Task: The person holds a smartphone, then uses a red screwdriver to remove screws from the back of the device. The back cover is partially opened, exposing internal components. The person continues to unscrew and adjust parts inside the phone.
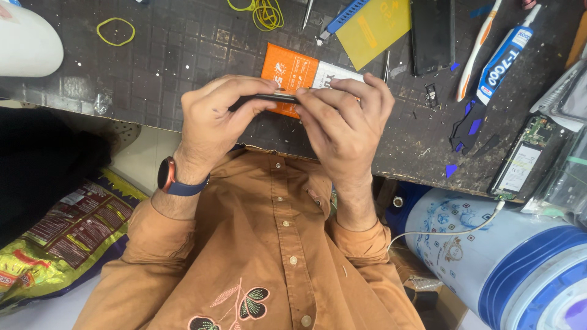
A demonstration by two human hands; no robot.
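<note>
Both my hands grip one thin dark phone (276, 97), held edge-on just above the dark gridded work mat (183, 55). My left hand (217, 119) pinches its left end between thumb and fingers; a dark watch sits on that wrist. My right hand (345, 122) presses along its right half with the fingers laid over the top edge. Most of the phone is hidden by my fingers. An orange and white flat box (299, 70) lies on the mat right behind my hands.
On the mat lie yellow rubber bands (116, 30), a yellow sheet (373, 24), a black phone (433, 33), a blue-white glue tube (504, 58), a toothbrush (477, 52), tweezers and an opened phone (523, 159). A blue-white drum (489, 256) stands lower right.
</note>
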